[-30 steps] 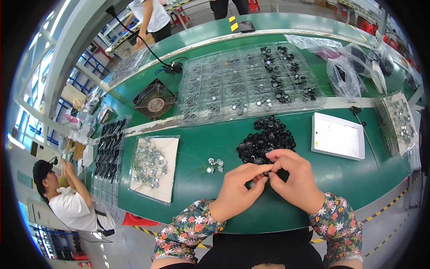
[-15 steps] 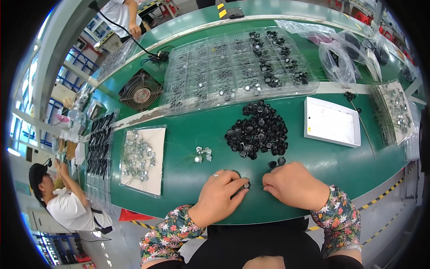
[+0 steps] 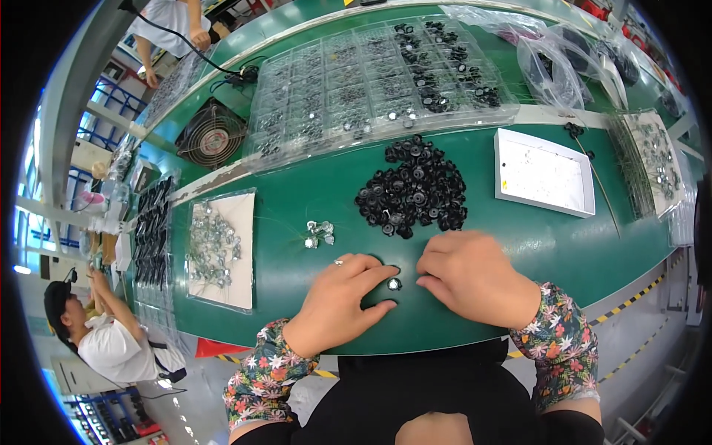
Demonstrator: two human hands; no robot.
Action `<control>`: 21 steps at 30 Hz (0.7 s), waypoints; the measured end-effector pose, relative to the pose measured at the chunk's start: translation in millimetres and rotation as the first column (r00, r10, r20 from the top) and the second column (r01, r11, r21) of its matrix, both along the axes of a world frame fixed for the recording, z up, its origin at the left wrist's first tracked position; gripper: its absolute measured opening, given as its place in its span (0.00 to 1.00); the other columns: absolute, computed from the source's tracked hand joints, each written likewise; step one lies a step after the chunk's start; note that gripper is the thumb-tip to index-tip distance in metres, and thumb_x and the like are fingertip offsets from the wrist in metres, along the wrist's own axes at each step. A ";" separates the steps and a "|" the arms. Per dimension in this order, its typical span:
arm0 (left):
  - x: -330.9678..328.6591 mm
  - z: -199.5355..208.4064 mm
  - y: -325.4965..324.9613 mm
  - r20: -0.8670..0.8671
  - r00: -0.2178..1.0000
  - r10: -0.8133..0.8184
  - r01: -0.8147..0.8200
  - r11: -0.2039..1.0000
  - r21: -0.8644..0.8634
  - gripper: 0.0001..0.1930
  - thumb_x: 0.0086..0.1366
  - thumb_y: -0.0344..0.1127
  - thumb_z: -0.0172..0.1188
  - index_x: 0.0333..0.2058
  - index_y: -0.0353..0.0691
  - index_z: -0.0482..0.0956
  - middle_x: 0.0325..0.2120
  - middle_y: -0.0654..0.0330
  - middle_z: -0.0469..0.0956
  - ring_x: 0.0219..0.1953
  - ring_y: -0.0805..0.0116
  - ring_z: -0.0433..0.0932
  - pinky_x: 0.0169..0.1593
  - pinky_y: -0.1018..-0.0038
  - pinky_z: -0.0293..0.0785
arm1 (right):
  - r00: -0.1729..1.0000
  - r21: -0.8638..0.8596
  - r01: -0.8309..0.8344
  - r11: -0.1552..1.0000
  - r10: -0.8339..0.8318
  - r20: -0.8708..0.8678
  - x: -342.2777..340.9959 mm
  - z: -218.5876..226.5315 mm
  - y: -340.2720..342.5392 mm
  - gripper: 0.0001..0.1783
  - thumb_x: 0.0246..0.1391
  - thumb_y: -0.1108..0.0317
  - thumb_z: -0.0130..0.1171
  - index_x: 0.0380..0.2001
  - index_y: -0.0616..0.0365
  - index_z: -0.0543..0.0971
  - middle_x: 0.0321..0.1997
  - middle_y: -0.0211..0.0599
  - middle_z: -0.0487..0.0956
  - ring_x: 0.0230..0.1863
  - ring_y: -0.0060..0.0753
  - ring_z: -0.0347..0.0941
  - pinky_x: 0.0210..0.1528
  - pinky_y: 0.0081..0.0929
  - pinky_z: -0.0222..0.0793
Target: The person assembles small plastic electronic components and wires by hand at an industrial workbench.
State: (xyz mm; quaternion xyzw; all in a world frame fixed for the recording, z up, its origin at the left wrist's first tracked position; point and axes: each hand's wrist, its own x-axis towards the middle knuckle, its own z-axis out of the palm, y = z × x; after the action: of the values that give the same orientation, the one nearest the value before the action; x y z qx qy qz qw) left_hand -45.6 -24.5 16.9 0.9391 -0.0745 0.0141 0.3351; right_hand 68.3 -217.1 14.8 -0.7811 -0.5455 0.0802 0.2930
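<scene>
A small black round part with a shiny silver centre (image 3: 394, 284) lies on the green tabletop between my hands. My left hand (image 3: 337, 300) rests beside it, thumb and forefinger spread around it without gripping. To its right, my right hand (image 3: 475, 278) is palm down, with fingers bent and a gap between thumb and forefinger; nothing shows in the gap, and the underside is hidden. Just beyond that hand sits a heap of black round parts (image 3: 415, 185). Several silver parts with thin wire leads (image 3: 319, 233) lie in a small group beyond my left hand.
Left stands a pale board with silver parts (image 3: 243, 278); another board (image 3: 644, 141) is far right. A white box (image 3: 545, 208) sits right of the heap. Behind are a clear compartment tray (image 3: 297, 152), a black fan (image 3: 212, 132) and plastic bags (image 3: 549, 74). Two people work nearby.
My left thumb and forefinger have parted from the small black part, which now lies free. My right hand has shifted farther forward toward the heap, its fingers loosening. The whole view has shifted slightly.
</scene>
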 end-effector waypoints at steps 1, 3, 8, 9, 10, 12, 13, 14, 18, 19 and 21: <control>0.9 -2.0 -1.5 0.002 1.000 0.000 0.000 1.000 -0.002 0.18 0.47 0.28 0.68 0.39 0.40 0.79 0.34 0.57 0.75 0.37 0.56 0.74 0.41 0.66 0.72 | 1.000 0.030 -0.004 1.000 0.004 -0.020 -2.2 -2.7 1.3 0.06 0.45 0.68 0.61 0.23 0.58 0.77 0.27 0.37 0.72 0.32 0.42 0.72 0.35 0.37 0.69; 2.0 -6.9 -3.3 0.005 1.000 -0.009 0.009 1.000 0.007 0.17 0.47 0.28 0.68 0.38 0.39 0.79 0.33 0.58 0.74 0.36 0.57 0.74 0.40 0.67 0.72 | 1.000 0.041 -0.004 0.999 0.006 -0.030 -5.8 -8.5 3.2 0.06 0.45 0.68 0.61 0.23 0.58 0.77 0.27 0.37 0.72 0.32 0.42 0.72 0.35 0.36 0.69; 2.0 -17.3 -0.7 0.038 0.999 -0.036 0.037 0.999 -0.012 0.13 0.50 0.30 0.66 0.37 0.40 0.78 0.33 0.60 0.72 0.35 0.58 0.72 0.37 0.66 0.71 | 0.998 0.051 -0.018 0.999 0.021 -0.062 -10.1 -15.9 8.1 0.07 0.44 0.67 0.62 0.24 0.58 0.76 0.27 0.37 0.72 0.33 0.41 0.72 0.34 0.37 0.69; 2.8 -19.6 -0.7 0.045 0.999 -0.032 0.033 0.999 -0.022 0.13 0.50 0.29 0.65 0.37 0.40 0.78 0.33 0.60 0.72 0.35 0.58 0.72 0.37 0.66 0.71 | 0.996 0.038 -0.019 0.999 0.022 -0.081 -9.8 -16.2 8.1 0.07 0.44 0.67 0.62 0.23 0.58 0.76 0.27 0.37 0.72 0.33 0.41 0.72 0.34 0.36 0.69; 1.7 -17.4 -1.0 0.046 0.999 -0.026 0.027 0.999 -0.020 0.13 0.50 0.29 0.65 0.37 0.40 0.78 0.33 0.60 0.72 0.35 0.58 0.72 0.37 0.66 0.71 | 0.995 0.031 -0.027 0.999 0.030 -0.098 -10.5 -13.8 8.4 0.07 0.44 0.67 0.62 0.23 0.58 0.76 0.27 0.37 0.72 0.33 0.41 0.72 0.34 0.36 0.69; 0.1 -13.7 -1.3 0.050 0.999 -0.021 0.022 0.999 -0.024 0.12 0.50 0.29 0.65 0.36 0.40 0.78 0.32 0.60 0.72 0.35 0.59 0.72 0.37 0.67 0.71 | 0.996 0.034 -0.039 0.999 0.042 -0.084 -12.4 -10.8 9.6 0.07 0.43 0.68 0.63 0.23 0.58 0.76 0.27 0.36 0.72 0.33 0.41 0.72 0.34 0.36 0.69; 1.1 -14.7 -0.7 0.049 0.999 -0.017 0.018 0.999 -0.027 0.12 0.50 0.29 0.65 0.36 0.40 0.78 0.32 0.60 0.72 0.35 0.59 0.72 0.37 0.67 0.71 | 0.996 0.033 -0.044 0.998 0.046 -0.074 -11.8 -11.1 10.6 0.07 0.43 0.68 0.63 0.23 0.58 0.76 0.27 0.36 0.72 0.33 0.41 0.72 0.33 0.35 0.69; 2.2 -15.6 0.1 0.054 0.998 -0.018 0.020 0.999 -0.030 0.12 0.50 0.29 0.66 0.36 0.40 0.78 0.32 0.60 0.72 0.34 0.59 0.72 0.36 0.67 0.71 | 0.996 0.030 -0.048 0.998 0.050 -0.074 -11.1 -12.3 11.6 0.07 0.43 0.68 0.63 0.23 0.58 0.76 0.27 0.36 0.72 0.33 0.41 0.72 0.33 0.35 0.69; 5.6 -19.4 2.5 0.069 0.998 -0.010 0.013 0.999 -0.048 0.11 0.50 0.30 0.66 0.34 0.40 0.79 0.31 0.61 0.72 0.33 0.60 0.72 0.36 0.67 0.71 | 0.998 0.032 -0.038 0.999 0.040 -0.053 -8.7 -17.7 15.2 0.06 0.41 0.70 0.63 0.25 0.56 0.77 0.27 0.34 0.73 0.32 0.41 0.71 0.33 0.37 0.69; 5.0 -20.9 2.8 0.068 0.998 -0.007 0.010 0.999 -0.050 0.11 0.50 0.30 0.66 0.34 0.40 0.79 0.31 0.61 0.72 0.33 0.60 0.72 0.36 0.67 0.71 | 0.998 0.042 -0.037 0.998 0.039 -0.050 -9.3 -18.7 15.5 0.06 0.41 0.70 0.63 0.24 0.56 0.76 0.27 0.34 0.72 0.31 0.41 0.71 0.33 0.37 0.69; 5.1 -21.7 4.4 0.084 0.996 0.002 0.004 0.997 -0.071 0.11 0.50 0.30 0.66 0.34 0.40 0.80 0.31 0.61 0.72 0.33 0.60 0.72 0.35 0.68 0.71 | 0.999 0.039 -0.039 0.998 0.040 -0.034 -9.5 -17.8 16.8 0.06 0.41 0.71 0.63 0.24 0.56 0.76 0.27 0.34 0.72 0.31 0.41 0.71 0.33 0.37 0.68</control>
State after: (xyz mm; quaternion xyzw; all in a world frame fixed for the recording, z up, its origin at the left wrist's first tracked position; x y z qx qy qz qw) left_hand -40.5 -20.1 -4.8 0.9252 -0.0883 0.0561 0.3648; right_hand 58.9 -200.3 -2.9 -0.7629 -0.5570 0.0891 0.3158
